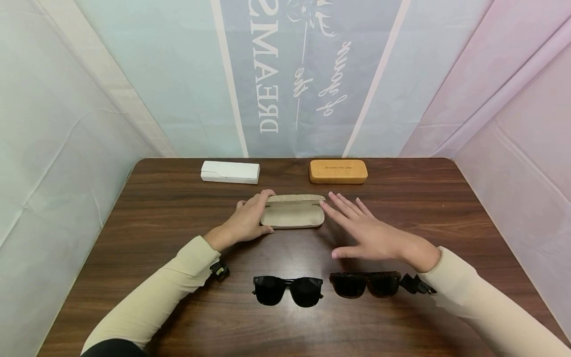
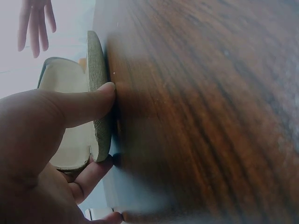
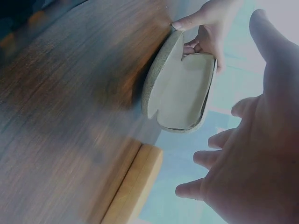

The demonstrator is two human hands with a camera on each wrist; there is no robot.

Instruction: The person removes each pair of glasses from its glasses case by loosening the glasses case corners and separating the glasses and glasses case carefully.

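A beige glasses case (image 1: pixel 293 216) lies on the table with its lid raised and its pale lining showing. My left hand (image 1: pixel 244 218) grips its left end, the thumb (image 2: pixel 93 100) on the front wall and the other fingers around behind. To the right of the case my right hand (image 1: pixel 363 230) is held with its fingers spread, holding nothing. In the right wrist view this hand (image 3: pixel 252 140) is apart from the case (image 3: pixel 180 93). Nearer me lie black sunglasses (image 1: pixel 288 290) and brown-framed sunglasses (image 1: pixel 366 284), the latter just below my right hand.
A white glasses case (image 1: pixel 230 172) stands at the back left of the wooden table (image 1: pixel 156 213). At the back right is a closed tan glasses case (image 1: pixel 338 171) with dark lettering. Fabric curtains (image 1: pixel 192 74) hang right behind the table and at both sides.
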